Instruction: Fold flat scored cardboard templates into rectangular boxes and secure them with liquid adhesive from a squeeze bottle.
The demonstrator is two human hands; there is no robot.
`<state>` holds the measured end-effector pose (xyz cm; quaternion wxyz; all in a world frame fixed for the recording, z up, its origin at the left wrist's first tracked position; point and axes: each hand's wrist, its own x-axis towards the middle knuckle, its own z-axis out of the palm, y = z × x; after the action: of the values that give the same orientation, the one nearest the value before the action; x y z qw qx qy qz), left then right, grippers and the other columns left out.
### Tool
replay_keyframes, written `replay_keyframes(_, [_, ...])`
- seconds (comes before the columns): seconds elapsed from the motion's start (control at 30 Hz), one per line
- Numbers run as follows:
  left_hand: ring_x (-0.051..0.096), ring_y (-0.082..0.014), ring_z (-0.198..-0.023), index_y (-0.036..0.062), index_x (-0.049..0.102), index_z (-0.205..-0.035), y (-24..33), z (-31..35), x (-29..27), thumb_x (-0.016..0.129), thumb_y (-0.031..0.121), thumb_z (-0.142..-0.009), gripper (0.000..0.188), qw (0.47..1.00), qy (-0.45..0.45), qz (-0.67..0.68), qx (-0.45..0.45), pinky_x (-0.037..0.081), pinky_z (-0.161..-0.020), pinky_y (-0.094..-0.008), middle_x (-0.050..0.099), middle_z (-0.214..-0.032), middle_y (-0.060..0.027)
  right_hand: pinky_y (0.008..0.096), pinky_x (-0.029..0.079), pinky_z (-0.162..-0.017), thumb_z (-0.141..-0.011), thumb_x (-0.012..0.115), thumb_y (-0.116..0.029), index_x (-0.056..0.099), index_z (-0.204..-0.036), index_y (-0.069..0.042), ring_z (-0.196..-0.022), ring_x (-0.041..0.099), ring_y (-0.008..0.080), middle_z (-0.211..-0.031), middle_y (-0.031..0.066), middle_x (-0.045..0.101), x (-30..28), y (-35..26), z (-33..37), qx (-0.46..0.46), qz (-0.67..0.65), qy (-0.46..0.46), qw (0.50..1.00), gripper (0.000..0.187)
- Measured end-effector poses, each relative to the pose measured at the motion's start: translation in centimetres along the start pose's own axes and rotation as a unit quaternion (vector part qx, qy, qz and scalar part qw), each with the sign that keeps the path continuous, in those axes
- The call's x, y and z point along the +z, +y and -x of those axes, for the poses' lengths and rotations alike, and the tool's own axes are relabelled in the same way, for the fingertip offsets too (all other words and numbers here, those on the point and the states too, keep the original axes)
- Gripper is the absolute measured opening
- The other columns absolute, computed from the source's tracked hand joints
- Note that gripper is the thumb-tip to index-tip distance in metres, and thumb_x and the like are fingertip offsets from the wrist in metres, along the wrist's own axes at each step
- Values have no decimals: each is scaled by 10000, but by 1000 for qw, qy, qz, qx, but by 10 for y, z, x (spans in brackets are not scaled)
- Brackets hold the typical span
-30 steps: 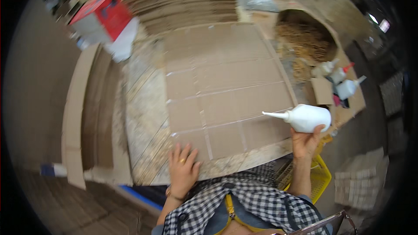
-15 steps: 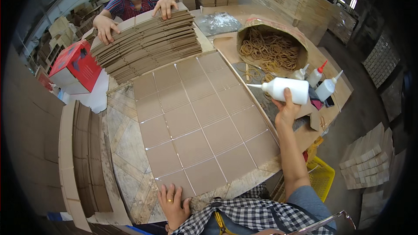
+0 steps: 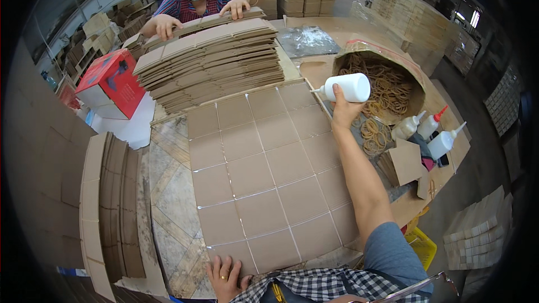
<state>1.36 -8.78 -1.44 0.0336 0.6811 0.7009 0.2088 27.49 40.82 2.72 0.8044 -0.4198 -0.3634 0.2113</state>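
A brown cardboard sheet [image 3: 257, 175] lies flat on the worn table, crossed by a grid of lines with shiny white, glue-like streaks along them. My right hand [image 3: 343, 113] is wrapped round a white squeeze bottle [image 3: 356, 87], which it holds on its side above the sheet's far right edge. The bottle's narrow nozzle points left, toward the far right corner of the sheet. Fingers apart, my left hand [image 3: 226, 278] rests on the near left corner of the sheet and holds nothing.
Behind the sheet, a co-worker's hands [image 3: 239, 5] rest on a stack of cardboard [image 3: 216, 59]. Another stack [image 3: 115, 207] stands at left, near a red box [image 3: 115, 84]. At right are a sack of rubber bands [image 3: 387, 84], several bottles [image 3: 441, 144] and cardboard pieces [image 3: 405, 163].
My right hand has carried the bottle forward and left, to the sheet's far right edge. The view has shifted. The co-worker's hands have moved back on the stack, tilting some pieces.
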Motion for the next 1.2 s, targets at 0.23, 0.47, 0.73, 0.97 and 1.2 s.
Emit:
replay_keyframes(0.23, [417,-447,-1235,104,577,-1235,-6,-4,-1,708,399,-752,581,999,-7,-17,38,280,-997,-639,529,-1271,-189,390,430,-942,-658,848,-175,317,-1288,24,-1110,514,282,-1225,188,481,39,18,-2,-62,25,-22,997,848])
replay_keyframes(0.47, [453,-490,-1189,101,565,-1253,-10,-6,-6,613,442,-822,551,998,-37,-12,57,335,-949,-662,509,-1283,-220,409,420,-930,-655,847,-214,352,-1266,26,-1095,521,303,-1207,198,499,52,35,-7,-101,81,-25,991,822])
replay_keyframes(0.73, [444,-493,-1194,102,552,-1270,-8,-3,-3,590,436,-838,548,998,-5,-8,61,340,-961,-646,511,-1282,-216,444,419,-911,-635,843,-282,374,-1233,28,-1069,539,375,-1140,234,547,53,33,-14,-93,166,-15,982,821])
replay_keyframes(0.97, [454,-481,-1181,90,574,-1236,-7,-3,-3,666,384,-793,540,998,0,-8,57,349,-957,-633,522,-1267,-209,445,427,-894,-644,837,-284,382,-1225,12,-1052,552,370,-1145,231,551,29,4,3,-75,183,-16,980,795])
replay_keyframes(1.2, [469,-488,-1146,74,601,-1193,-2,-9,-12,710,341,-758,522,998,0,-6,61,373,-938,-606,551,-1219,-211,425,438,-883,-649,834,-236,406,-1218,10,-1028,569,335,-1115,209,569,-12,-39,24,-59,173,-29,983,754])
